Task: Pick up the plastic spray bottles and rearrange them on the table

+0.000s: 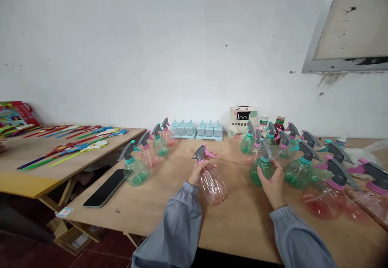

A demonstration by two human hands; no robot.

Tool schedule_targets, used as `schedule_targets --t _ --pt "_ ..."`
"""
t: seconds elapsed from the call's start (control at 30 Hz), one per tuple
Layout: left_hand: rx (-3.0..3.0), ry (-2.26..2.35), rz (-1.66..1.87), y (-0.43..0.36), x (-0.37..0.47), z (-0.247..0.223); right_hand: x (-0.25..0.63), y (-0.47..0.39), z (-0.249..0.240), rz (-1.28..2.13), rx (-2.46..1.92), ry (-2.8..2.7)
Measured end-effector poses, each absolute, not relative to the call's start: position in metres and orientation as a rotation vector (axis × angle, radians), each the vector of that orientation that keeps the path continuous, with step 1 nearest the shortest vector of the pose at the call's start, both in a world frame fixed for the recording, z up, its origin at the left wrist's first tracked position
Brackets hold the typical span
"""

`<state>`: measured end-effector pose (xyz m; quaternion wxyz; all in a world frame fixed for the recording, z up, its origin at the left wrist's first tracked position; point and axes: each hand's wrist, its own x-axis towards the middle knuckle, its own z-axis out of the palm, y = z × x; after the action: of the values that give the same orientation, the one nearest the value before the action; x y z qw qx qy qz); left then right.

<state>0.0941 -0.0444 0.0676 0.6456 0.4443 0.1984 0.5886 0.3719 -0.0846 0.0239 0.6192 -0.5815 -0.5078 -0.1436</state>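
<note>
My left hand (197, 174) is closed around the neck of a clear pink spray bottle (214, 186), which leans with its base toward the right. Its trigger head is grey and pink. To the right, my right hand (274, 182) has thumb and fingers around a green spray bottle (256, 172) with a grey head. Beside that hand stand more bottles, among them a green spray bottle (298, 174) and a large pink spray bottle (323, 200). Left of my left hand, a short row of spray bottles includes a green one (136, 172).
A phone (104, 189) lies at the table's left edge. Pale blue ice-pop molds (209, 131) and a paper bag (238, 129) stand by the wall. A second table (27, 179), across a gap, holds several colourful strips. A thin stick (368, 211) lies at right.
</note>
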Motion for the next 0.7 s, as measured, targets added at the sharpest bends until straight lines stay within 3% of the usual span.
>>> schedule_targets --t 0.7 --pt "1.098 0.401 1.276 -0.051 0.098 0.062 0.337 -0.080 0.006 -0.186 -1.182 -1.421"
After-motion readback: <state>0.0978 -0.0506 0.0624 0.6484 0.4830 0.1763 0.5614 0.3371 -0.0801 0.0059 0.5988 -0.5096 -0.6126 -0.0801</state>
